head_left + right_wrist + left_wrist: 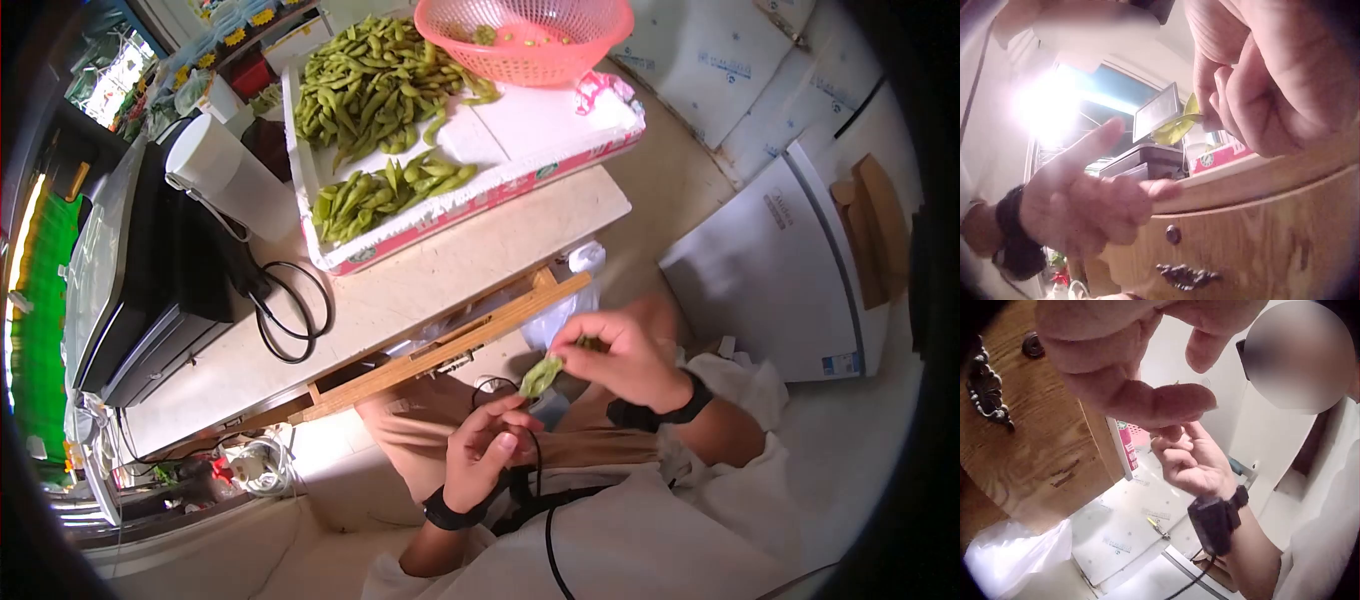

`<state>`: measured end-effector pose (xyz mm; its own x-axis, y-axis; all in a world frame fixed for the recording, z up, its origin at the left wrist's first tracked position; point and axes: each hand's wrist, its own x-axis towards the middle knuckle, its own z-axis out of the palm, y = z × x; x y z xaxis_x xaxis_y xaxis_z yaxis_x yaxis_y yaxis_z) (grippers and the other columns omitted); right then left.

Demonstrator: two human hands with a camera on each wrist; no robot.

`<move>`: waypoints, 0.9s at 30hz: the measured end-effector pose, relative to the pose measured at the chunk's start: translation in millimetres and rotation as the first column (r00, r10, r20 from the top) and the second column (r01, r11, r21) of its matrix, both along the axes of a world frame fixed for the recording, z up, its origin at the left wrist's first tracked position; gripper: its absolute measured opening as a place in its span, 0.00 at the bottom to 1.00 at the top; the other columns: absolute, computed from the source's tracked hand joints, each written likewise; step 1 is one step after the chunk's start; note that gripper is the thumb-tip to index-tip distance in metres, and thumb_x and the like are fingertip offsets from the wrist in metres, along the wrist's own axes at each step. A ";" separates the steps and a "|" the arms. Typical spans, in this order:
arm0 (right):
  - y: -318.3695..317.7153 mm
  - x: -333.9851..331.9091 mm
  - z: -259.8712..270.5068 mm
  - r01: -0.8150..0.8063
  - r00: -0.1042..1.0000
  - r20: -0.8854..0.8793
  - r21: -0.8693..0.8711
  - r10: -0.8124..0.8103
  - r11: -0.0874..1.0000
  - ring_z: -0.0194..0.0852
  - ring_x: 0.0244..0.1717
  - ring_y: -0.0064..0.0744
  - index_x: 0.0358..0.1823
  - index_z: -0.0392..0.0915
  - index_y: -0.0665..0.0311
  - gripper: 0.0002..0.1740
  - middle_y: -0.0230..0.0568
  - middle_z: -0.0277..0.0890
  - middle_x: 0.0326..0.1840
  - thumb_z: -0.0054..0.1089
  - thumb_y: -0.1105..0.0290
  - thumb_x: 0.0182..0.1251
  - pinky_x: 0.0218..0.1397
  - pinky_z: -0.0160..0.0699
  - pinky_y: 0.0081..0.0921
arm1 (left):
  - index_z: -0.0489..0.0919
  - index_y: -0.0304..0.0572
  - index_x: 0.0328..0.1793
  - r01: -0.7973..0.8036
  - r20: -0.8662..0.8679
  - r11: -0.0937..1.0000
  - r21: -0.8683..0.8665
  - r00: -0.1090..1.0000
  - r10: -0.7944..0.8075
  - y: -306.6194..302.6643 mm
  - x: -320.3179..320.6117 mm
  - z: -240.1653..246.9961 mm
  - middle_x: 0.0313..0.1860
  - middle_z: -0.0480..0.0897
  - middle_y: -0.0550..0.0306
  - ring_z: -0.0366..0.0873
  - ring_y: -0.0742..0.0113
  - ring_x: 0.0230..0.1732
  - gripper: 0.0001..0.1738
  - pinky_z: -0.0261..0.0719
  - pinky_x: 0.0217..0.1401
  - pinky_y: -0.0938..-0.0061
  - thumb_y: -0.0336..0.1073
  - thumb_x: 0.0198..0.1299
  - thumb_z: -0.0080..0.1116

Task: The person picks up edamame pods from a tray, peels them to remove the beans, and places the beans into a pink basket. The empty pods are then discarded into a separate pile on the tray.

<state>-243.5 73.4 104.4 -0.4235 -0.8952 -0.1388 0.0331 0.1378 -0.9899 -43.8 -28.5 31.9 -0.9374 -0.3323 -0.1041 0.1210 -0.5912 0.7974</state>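
Observation:
An edamame pod [541, 376] hangs between the two hands, above the person's lap. The thumb and fingers of the right hand [618, 352] pinch it at its upper end. In the right wrist view the pod [1175, 128] looks flattened and translucent, with a flap standing up beside the fingertips. The left hand [482, 450] is just below the pod's lower end, its thumb apart from its loosely bent fingers and nothing visible in its grasp. Seen from the left wrist, the left hand [1129, 369] partly covers the right hand [1194, 459], and the pod is hidden.
A white foam tray [520, 165] on the counter holds a large pile of pods [370, 85] and a smaller pile [385, 195]. On its far edge sits a pink basket [530, 55] with some beans. Below the counter a wooden drawer [450, 345] stands pulled out, close to the hands.

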 end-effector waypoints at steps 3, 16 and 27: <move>-26.7 -23.7 35.0 0.104 0.994 -0.022 -0.070 -0.105 0.992 0.68 0.35 0.11 0.37 0.78 0.71 0.08 0.28 0.76 0.34 0.58 0.71 0.64 0.37 0.70 0.12 | 0.69 0.31 0.62 -0.029 0.043 0.996 -0.087 0.999 0.033 -3.7 6.1 -7.9 0.45 0.80 0.50 0.73 0.77 0.34 0.21 0.74 0.39 0.82 0.37 0.68 0.48; -170.5 -100.5 64.3 0.051 0.881 -0.473 0.066 -0.014 0.997 0.58 0.19 0.12 0.31 0.80 0.68 0.10 0.26 0.67 0.19 0.59 0.66 0.62 0.19 0.54 0.17 | 0.73 0.37 0.60 -0.025 0.093 1.000 -0.015 0.995 0.026 -7.5 19.7 -17.9 0.38 0.80 0.57 0.67 0.82 0.27 0.17 0.67 0.28 0.87 0.36 0.69 0.47; -213.1 -139.0 61.8 -0.056 0.366 -0.923 0.106 0.119 0.993 0.79 0.37 0.46 0.32 0.82 0.66 0.09 0.50 0.80 0.32 0.60 0.71 0.51 0.44 0.76 0.36 | 0.74 0.38 0.59 -0.014 0.142 1.000 0.001 0.990 0.014 -21.5 19.7 -22.2 0.37 0.80 0.60 0.67 0.83 0.26 0.16 0.65 0.27 0.88 0.38 0.70 0.46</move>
